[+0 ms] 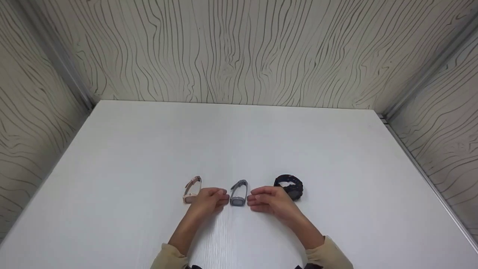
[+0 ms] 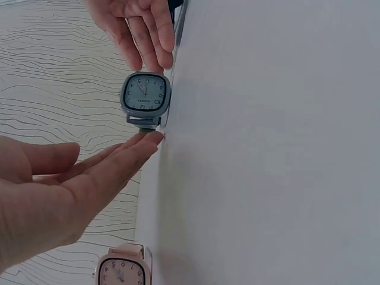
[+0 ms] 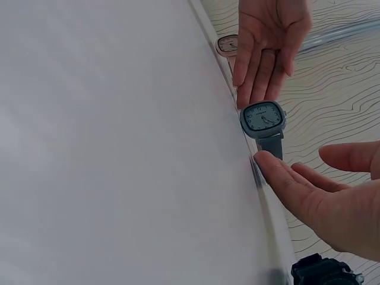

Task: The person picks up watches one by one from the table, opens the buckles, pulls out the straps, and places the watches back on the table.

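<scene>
Between the two hands a grey watch (image 1: pixel 238 201) stands on the white table, its strap looped behind the square face. On its left is my left hand (image 1: pixel 209 201), fingers extended, fingertips close beside the watch. My right hand (image 1: pixel 274 201) mirrors it on the other side, fingers also extended. Both wrist views show the grey watch (image 2: pixel 145 94) (image 3: pixel 263 117) between the fingertips; whether they touch it I cannot tell. A pink watch (image 1: pixel 189 198) lies behind and left of my left hand, partly covered. Beyond my right hand is a black watch (image 1: pixel 295 188), partly hidden by it.
The white table (image 1: pixel 239 142) reaches back to a wall (image 1: pixel 224 52) with a wood-line pattern. Patterned side panels with metal edge strips stand at left and right.
</scene>
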Tool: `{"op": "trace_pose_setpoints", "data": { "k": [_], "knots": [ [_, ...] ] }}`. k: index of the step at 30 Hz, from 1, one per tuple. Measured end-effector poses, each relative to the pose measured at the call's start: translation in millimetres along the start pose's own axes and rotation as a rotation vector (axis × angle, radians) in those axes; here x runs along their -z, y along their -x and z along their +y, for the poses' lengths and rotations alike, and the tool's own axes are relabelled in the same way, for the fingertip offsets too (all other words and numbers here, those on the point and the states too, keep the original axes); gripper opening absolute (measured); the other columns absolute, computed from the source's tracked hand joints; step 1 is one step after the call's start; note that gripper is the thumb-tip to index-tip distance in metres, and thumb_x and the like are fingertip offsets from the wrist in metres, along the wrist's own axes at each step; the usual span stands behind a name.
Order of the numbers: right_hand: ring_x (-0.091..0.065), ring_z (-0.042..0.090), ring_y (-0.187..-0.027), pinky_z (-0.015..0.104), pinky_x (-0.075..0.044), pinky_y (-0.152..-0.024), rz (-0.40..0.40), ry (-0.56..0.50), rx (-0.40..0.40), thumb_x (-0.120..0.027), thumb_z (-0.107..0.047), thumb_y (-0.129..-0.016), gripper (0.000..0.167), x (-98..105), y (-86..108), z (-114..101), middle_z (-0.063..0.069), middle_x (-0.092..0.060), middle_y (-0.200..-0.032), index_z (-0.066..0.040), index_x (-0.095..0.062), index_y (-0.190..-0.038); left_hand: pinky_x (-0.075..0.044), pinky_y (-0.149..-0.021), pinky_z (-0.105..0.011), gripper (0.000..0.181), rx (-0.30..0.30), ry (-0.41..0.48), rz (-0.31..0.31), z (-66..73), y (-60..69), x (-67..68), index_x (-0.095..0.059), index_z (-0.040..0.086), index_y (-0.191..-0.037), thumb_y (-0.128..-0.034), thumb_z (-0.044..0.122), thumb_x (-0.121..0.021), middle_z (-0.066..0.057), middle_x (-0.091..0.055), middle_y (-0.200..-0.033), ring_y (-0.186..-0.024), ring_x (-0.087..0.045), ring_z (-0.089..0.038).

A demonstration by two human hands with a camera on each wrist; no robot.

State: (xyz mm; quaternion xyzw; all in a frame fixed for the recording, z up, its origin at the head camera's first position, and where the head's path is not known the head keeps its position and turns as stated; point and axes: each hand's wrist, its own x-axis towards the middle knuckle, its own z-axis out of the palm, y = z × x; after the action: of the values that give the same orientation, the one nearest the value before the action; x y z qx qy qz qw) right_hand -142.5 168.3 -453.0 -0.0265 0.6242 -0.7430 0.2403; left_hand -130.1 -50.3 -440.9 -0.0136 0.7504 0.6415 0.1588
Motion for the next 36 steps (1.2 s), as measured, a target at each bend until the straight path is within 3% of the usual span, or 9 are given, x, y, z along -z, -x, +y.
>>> {"op": "trace_pose_setpoints", "data": {
  "k": [10, 23, 30, 36],
  "knots": [
    [-0.062, 0.031, -0.093, 0.039, -0.048, -0.084, 0.021, -0.005, -0.015, -0.052, 0.005, -0.086, 0.031, -3, -0.5, 0, 0.025, -0.061, -0.101, 0.021, -0.047, -0.112, -0.049, -0.082, -0.035, 0.027, -0.021, 0.066, -0.010, -1.9, -2.2, -2.0, -0.051, -0.021, -0.107, -0.0950, 0.000, -0.041, -0.029, -0.062, -0.098, -0.094, -0.062, -0.034],
    [-0.063, 0.028, -0.092, 0.037, -0.048, -0.084, 0.033, -0.039, -0.034, -0.051, 0.006, -0.087, 0.028, -5, -0.5, 2, 0.023, -0.061, -0.102, 0.021, -0.051, -0.110, -0.052, -0.076, -0.032, 0.023, -0.016, -0.047, 0.026, -2.7, -0.8, -4.0, -0.061, -0.015, -0.101, -0.0923, 0.003, -0.050, -0.020, -0.066, -0.092, -0.086, -0.065, -0.026],
    [-0.064, 0.026, -0.088, 0.038, -0.049, -0.083, 0.036, -0.060, -0.032, -0.050, 0.008, -0.086, 0.030, -8, -0.1, 3, 0.021, -0.062, -0.098, 0.025, -0.048, -0.111, -0.052, -0.074, -0.029, 0.021, 0.039, -0.009, 0.041, -1.9, 1.8, -4.9, -0.062, -0.011, -0.101, -0.0906, 0.005, -0.055, -0.014, -0.066, -0.090, -0.084, -0.064, -0.021],
    [-0.065, 0.025, -0.085, 0.038, -0.049, -0.082, 0.043, -0.082, -0.018, -0.050, 0.008, -0.086, 0.029, -11, 0.7, 3, 0.021, -0.063, -0.092, 0.025, -0.048, -0.109, -0.052, -0.070, -0.027, 0.016, 0.010, -0.017, 0.064, -2.6, 3.2, -4.8, -0.064, -0.009, -0.097, -0.0868, 0.002, -0.058, -0.010, -0.065, -0.087, -0.078, -0.063, -0.015]
  ]
}}
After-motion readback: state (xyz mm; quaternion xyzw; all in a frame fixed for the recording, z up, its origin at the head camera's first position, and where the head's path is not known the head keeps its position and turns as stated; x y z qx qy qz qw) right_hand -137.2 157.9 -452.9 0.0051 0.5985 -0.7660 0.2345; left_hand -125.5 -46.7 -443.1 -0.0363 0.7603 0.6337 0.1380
